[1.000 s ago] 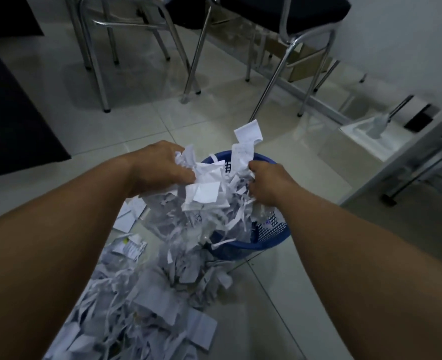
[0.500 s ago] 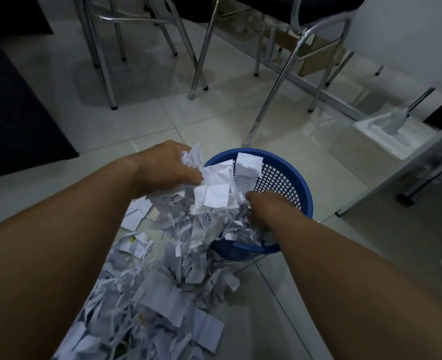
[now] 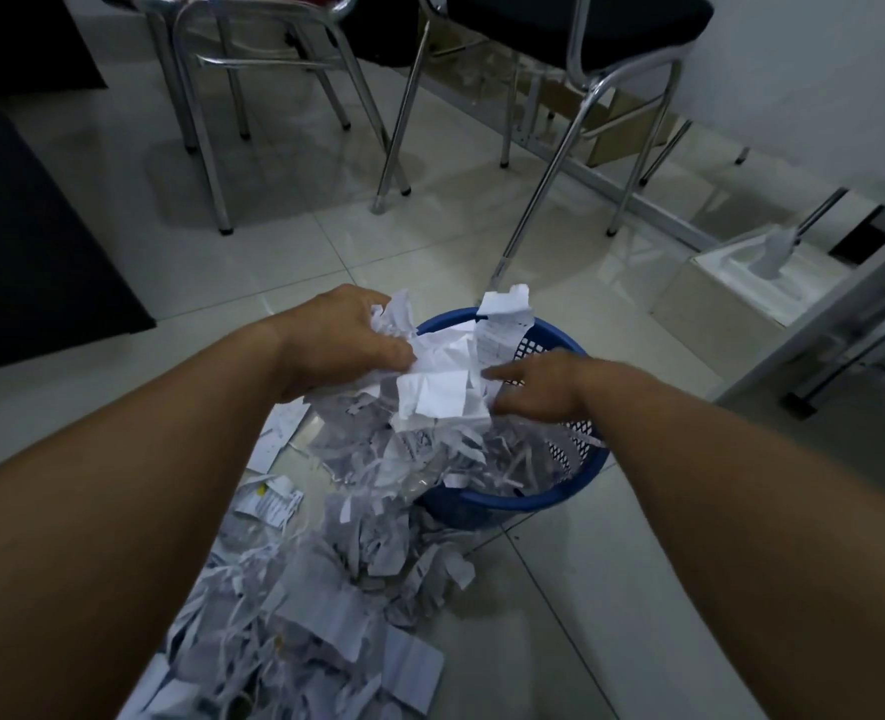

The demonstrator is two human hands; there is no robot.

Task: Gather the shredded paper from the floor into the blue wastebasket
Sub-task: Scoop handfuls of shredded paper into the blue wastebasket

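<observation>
A blue wastebasket [image 3: 503, 504] with a mesh wall stands on the tiled floor, partly filled with paper strips. Over its left rim, my left hand [image 3: 339, 337] clutches a white bunch of shredded paper [image 3: 443, 379]. My right hand [image 3: 539, 387] lies flat over the basket's middle, fingers stretched toward the bunch and pressing its right side. Strips hang from the bunch down over the rim. A large heap of shredded paper [image 3: 305, 605] covers the floor in front of the basket and between my arms.
Chrome chair legs [image 3: 206, 148] and a second chair's legs [image 3: 549, 168] stand beyond the basket. A dark mat [image 3: 30, 241] lies at left. A white box [image 3: 731, 293] and a metal frame [image 3: 845, 324] sit to the right.
My right hand has come up from inside the basket and opened flat against the bunch. The bunch in my left hand has shifted a little further over the rim.
</observation>
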